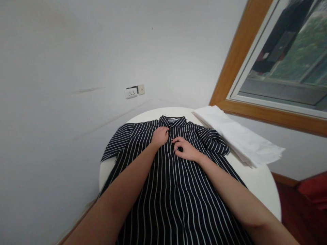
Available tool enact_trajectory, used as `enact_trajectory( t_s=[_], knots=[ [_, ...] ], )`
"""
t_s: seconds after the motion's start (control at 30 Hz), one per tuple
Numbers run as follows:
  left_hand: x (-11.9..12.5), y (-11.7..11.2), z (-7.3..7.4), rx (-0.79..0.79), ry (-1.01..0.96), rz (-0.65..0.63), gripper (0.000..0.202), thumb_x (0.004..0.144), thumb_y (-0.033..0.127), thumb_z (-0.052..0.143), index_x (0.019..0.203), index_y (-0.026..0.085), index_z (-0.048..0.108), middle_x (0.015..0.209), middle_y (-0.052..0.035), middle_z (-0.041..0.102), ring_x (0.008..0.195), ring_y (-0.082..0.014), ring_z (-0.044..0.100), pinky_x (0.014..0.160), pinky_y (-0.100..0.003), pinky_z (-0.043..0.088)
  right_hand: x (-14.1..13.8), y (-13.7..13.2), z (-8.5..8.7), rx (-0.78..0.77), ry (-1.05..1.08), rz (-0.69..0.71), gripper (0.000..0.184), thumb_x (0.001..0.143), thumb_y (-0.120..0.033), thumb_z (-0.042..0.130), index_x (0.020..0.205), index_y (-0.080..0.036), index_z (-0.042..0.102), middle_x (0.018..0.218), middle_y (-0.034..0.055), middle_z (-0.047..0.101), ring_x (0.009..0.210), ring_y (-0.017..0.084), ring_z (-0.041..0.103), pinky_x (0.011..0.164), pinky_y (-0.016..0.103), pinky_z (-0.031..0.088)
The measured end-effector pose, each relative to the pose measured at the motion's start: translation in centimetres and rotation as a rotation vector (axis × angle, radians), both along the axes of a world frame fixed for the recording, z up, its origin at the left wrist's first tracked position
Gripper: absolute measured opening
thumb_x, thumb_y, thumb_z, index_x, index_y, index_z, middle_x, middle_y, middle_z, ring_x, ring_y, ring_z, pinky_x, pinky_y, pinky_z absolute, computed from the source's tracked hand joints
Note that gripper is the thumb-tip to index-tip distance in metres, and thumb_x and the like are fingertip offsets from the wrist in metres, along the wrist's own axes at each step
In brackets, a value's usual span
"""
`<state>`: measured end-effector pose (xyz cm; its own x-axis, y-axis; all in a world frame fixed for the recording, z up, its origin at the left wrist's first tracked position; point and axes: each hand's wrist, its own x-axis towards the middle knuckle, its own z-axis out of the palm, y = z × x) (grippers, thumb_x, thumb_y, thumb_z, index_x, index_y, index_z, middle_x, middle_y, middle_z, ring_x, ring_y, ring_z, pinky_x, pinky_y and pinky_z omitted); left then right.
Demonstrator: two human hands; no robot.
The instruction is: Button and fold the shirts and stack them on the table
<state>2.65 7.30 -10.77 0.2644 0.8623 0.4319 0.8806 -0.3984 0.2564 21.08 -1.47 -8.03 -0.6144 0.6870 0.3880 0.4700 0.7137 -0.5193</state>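
Observation:
A black short-sleeved shirt [163, 190] with white stripes lies front up, its collar [173, 120] at the far end and both sleeves spread to the sides. My left hand [160, 136] rests just below the collar, left of the button placket, with fingers curled onto the cloth at its edge. Slightly lower and to the right, my right hand [186, 149] bends its thumb and forefinger into a ring, their tips pinched at the placket. The buttons between the fingers are too small to make out.
Under the shirt stands a round white table [265, 190], close to the wall. Folded white cloth [237, 136] lies at its right, overhanging the edge. A wall socket [131, 93] is behind, and a wood-framed window [231, 81] rises at the right.

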Motion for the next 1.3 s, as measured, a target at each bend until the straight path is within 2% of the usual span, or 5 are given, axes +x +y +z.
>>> enact_trajectory(
  t_s=[0.47, 0.83, 1.03, 1.17, 1.3],
  knots=[
    [-0.1, -0.1, 0.1, 0.007, -0.004, 0.004, 0.032, 0.086, 0.019, 0.046, 0.114, 0.018, 0.062, 0.119, -0.0062, 0.063, 0.114, -0.0215, 0.053, 0.103, -0.037, 0.039, -0.4, 0.2, 0.1, -0.060, 0.086, 0.069, 0.017, 0.080, -0.007, 0.057, 0.077, -0.019, 0.069, 0.112, 0.0062, 0.060, 0.114, 0.020, 0.054, 0.103, 0.041, 0.037],
    [0.0, -0.1, 0.2, 0.005, -0.003, 0.000, 0.032, 0.087, 0.020, 0.045, 0.114, 0.018, 0.062, 0.118, -0.0069, 0.064, 0.113, -0.0220, 0.054, 0.103, -0.037, 0.039, 0.6, 0.8, 0.2, -0.102, 0.004, 0.120, 0.024, 0.079, -0.017, 0.066, 0.102, -0.021, 0.063, 0.129, 0.0079, 0.053, 0.125, 0.018, 0.045, 0.108, 0.041, 0.032],
    [0.0, 0.0, 0.1, -0.003, -0.001, 0.002, 0.033, 0.087, 0.019, 0.044, 0.115, 0.018, 0.062, 0.119, -0.0074, 0.063, 0.115, -0.0220, 0.053, 0.104, -0.038, 0.039, 0.6, 1.1, -0.9, 0.002, -0.039, -0.074, 0.042, 0.081, -0.044, 0.066, 0.116, -0.021, 0.057, 0.134, 0.0115, 0.050, 0.129, 0.021, 0.042, 0.109, 0.042, 0.032],
    [0.0, -0.1, 0.1, -0.001, -0.001, 0.003, 0.032, 0.087, 0.020, 0.045, 0.115, 0.017, 0.061, 0.119, -0.0074, 0.063, 0.115, -0.0221, 0.053, 0.104, -0.038, 0.039, 0.4, 0.9, -1.2, 0.046, -0.208, -0.282, 0.069, 0.082, -0.063, 0.054, 0.137, -0.023, 0.044, 0.143, 0.0110, 0.043, 0.138, 0.025, 0.029, 0.114, 0.049, 0.017],
    [0.0, -0.2, 0.1, 0.015, 0.002, -0.003, 0.032, 0.087, 0.019, 0.046, 0.114, 0.016, 0.062, 0.118, -0.0072, 0.063, 0.114, -0.0217, 0.054, 0.104, -0.037, 0.039, 0.1, 0.5, -0.8, -0.023, -0.408, -0.350, 0.076, 0.086, -0.071, 0.033, 0.146, -0.025, 0.033, 0.154, 0.0087, 0.028, 0.144, 0.025, 0.016, 0.115, 0.051, 0.004]
  ],
)
